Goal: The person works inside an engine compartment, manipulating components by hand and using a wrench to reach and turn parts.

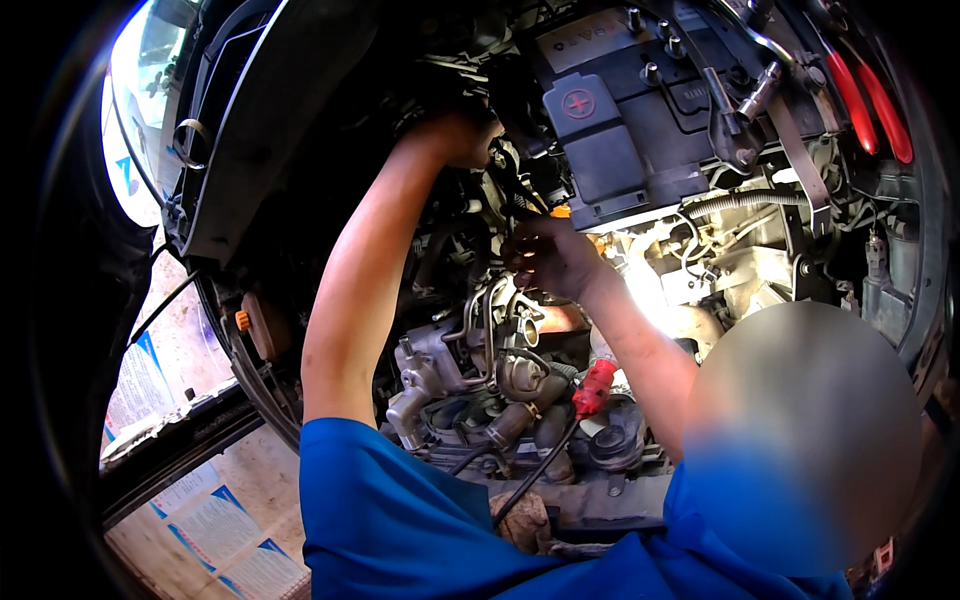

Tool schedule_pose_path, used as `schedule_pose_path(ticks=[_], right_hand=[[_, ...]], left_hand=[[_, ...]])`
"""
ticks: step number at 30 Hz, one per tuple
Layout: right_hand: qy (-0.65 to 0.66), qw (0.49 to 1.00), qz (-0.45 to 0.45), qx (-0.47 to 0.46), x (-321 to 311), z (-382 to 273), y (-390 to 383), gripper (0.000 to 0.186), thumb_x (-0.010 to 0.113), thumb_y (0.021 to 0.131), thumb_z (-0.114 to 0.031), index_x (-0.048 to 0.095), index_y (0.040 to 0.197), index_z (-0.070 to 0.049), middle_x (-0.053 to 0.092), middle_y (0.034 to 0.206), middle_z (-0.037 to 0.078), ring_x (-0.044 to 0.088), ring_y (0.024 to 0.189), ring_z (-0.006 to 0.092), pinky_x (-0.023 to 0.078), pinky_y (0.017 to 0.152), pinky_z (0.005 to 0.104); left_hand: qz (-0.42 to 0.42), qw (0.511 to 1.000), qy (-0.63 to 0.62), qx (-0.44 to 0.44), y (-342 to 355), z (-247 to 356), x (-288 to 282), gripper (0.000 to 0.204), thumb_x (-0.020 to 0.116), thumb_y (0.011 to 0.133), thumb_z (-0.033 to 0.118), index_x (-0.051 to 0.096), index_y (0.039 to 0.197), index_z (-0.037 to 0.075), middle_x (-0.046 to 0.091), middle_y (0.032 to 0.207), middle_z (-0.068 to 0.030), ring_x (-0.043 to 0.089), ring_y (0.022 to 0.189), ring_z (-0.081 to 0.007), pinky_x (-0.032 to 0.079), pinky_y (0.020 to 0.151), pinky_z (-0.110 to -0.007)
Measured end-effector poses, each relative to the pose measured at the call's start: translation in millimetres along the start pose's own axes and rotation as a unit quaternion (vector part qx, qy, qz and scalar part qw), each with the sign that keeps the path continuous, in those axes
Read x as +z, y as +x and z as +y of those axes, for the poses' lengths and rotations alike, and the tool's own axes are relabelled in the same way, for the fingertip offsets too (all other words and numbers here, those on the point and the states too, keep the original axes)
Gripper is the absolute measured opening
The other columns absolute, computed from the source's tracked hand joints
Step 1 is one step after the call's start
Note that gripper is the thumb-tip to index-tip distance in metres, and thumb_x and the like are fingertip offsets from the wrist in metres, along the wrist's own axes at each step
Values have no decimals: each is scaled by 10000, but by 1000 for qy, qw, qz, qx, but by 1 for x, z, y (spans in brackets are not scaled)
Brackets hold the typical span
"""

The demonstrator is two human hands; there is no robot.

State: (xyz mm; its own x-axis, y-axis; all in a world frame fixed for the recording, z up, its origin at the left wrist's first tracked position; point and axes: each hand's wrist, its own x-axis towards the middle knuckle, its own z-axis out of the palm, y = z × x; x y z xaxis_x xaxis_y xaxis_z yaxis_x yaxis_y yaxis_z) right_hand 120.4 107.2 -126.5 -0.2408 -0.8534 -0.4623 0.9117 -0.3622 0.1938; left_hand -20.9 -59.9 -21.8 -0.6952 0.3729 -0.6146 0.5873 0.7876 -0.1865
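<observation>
My left arm reaches far into the engine bay (450, 350). My left hand (465, 138) is deep among dark hoses and wiring, left of the black battery (660, 110); its fingers are mostly hidden. Lower and to the right, my right hand (555, 260) has curled, dark-stained fingers at the wiring and metal pipes by the battery's near left corner. What they grip, if anything, is hidden in shadow. Below the hands are a grey metal housing (425, 370) and a round-mouthed metal pipe (527, 330).
Red-handled pliers (855, 100), a ratchet (735, 140) and several sockets (675, 47) lie on or around the battery. A red fitting (595, 388) sits near a black cable (535, 475). Bright light falls on the metal casing (690, 280). A blurred patch covers the lower right.
</observation>
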Motion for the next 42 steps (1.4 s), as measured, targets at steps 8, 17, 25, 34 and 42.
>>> schedule_pose_path(ticks=[8, 17, 25, 34, 42], right_hand=[[26, 998, 53, -39, 25, 14, -5, 71, 504, 775, -93, 454, 731, -68, 514, 743, 98, 426, 585, 144, 313, 486, 283], [46, 994, 85, -46, 30, 15, -1, 120, 484, 721, -49, 378, 743, -102, 404, 688, 54, 388, 533, 134, 275, 444, 273], [45, 993, 96, -46, 29, 18, 7, 130, 506, 749, -95, 381, 726, -117, 393, 659, 48, 387, 519, 133, 268, 432, 275], [1, 979, 193, -70, 56, 4, -2, 171, 498, 724, -49, 369, 648, -131, 341, 589, 11, 345, 441, 113, 221, 408, 273], [43, 981, 177, -62, 55, 7, 3, 133, 482, 729, -52, 376, 679, -115, 341, 614, 35, 341, 470, 140, 240, 418, 287]], left_hand=[[223, 973, -18, -63, -8, 6, 12, 514, 736, 708, 288, 615, 1185, 140, 541, 1269, -160, 486, 1207, -323, 383, 1017, -441], [178, 930, 141, -289, 0, 34, -7, 456, 629, 794, 217, 588, 1224, 72, 548, 1277, -148, 466, 1230, -298, 365, 1035, -429], [23, 967, 2, -254, 45, -29, -16, 439, 535, 875, 440, 652, 1127, 101, 626, 1153, -150, 576, 1085, -316, 457, 918, -409], [-4, 981, 15, -196, 9, -24, -28, 470, 501, 899, 471, 666, 1087, 73, 655, 1074, -174, 607, 1031, -330, 480, 900, -421], [91, 973, 18, -211, -16, -1, -23, 438, 583, 854, 491, 682, 978, 83, 677, 966, -149, 653, 882, -341, 531, 775, -451]])
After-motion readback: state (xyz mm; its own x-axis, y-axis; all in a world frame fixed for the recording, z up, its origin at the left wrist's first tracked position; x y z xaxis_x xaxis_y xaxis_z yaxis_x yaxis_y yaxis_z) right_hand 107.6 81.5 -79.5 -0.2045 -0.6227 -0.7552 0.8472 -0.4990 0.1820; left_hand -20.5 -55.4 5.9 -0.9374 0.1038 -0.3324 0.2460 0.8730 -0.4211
